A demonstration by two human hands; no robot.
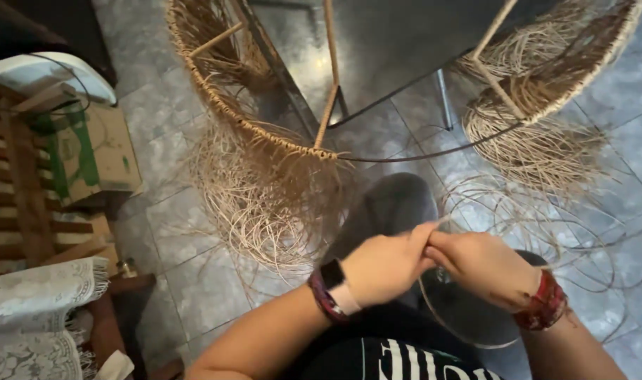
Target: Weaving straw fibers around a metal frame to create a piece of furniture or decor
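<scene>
My left hand [388,266] and my right hand [481,266] meet in front of me, both pinching a thin pale rattan strand [444,221] between their fingertips. The left wrist carries a dark watch and a woven band, the right wrist a red band. Just beyond the hands a large metal ring frame [419,156] stands partly woven: rattan weave along its left rim [250,123] and its right rim [581,77]. Loose strands hang from both sides in tangled coils [265,211].
Grey tiled floor [166,232] lies under the frame. A cardboard box [99,151] and a striped wooden chair [25,204] with a lace cloth [32,317] stand at the left. More strand loops [546,218] spread on the floor at the right.
</scene>
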